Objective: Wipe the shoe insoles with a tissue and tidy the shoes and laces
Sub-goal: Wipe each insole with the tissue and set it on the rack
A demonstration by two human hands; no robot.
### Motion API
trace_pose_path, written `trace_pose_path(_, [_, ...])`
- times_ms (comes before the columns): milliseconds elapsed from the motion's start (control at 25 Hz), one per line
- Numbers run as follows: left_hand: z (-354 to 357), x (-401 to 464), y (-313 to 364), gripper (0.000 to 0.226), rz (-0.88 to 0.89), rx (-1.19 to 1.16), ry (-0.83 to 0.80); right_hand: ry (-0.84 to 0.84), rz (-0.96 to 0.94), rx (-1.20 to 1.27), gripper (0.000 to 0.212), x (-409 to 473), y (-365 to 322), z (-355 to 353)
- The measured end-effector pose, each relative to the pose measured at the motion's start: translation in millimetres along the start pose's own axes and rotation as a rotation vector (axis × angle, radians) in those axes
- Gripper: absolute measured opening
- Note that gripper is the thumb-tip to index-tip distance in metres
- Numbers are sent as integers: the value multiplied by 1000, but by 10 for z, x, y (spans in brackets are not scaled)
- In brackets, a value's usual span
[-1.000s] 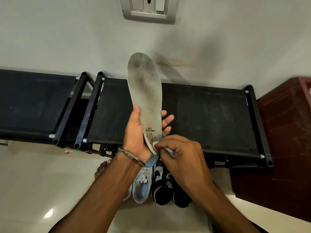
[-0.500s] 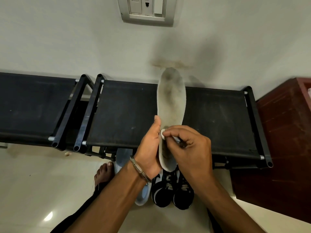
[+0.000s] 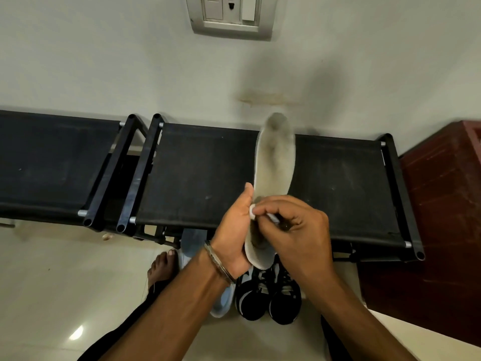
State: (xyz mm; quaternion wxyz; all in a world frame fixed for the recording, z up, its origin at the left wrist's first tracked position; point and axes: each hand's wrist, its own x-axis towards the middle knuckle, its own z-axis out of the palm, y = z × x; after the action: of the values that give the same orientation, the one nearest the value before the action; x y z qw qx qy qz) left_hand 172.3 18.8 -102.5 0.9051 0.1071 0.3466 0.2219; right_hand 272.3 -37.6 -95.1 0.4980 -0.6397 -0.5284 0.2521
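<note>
A dirty off-white insole [image 3: 275, 162] stands upright in front of the rack, its toe end blurred. My left hand [image 3: 234, 230] grips its lower part from the left. My right hand [image 3: 294, 227] pinches a small white tissue [image 3: 252, 211] against the insole's middle. Below the hands, on the floor, stand a pair of black-and-white sneakers [image 3: 270, 295] and a light blue-white shoe [image 3: 221, 300], partly hidden by my left forearm.
A black fabric-topped shoe rack [image 3: 197, 175] runs along the wall, with a second one [image 3: 52, 162] to its left. A dark red cabinet [image 3: 442, 217] stands at the right. My bare foot [image 3: 162, 267] rests on the tiled floor. A switch plate [image 3: 230, 14] is on the wall.
The insole has swung right and lowered, from tall at centre to over the rack's right half. My right hand with the tissue moved from the heel end up to the insole's middle.
</note>
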Motion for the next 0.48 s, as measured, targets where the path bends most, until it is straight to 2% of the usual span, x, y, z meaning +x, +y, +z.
trace_pose_path(120, [38,44,-187,59,-14,81,-64,131,66,-26,21,111,47,-131])
trace_pose_path(200, [54,67,-216,59,-24,127,-62,138,88,-27,21,143,56,-153])
trace_pose_path(320, [6,47,-72,57,-18,53,-10,13,92,7,21,75,5,-71])
trace_pose_path(480, [-121,40,149,69,-2,65,65,-262,65,109,18,-9,-31,-30])
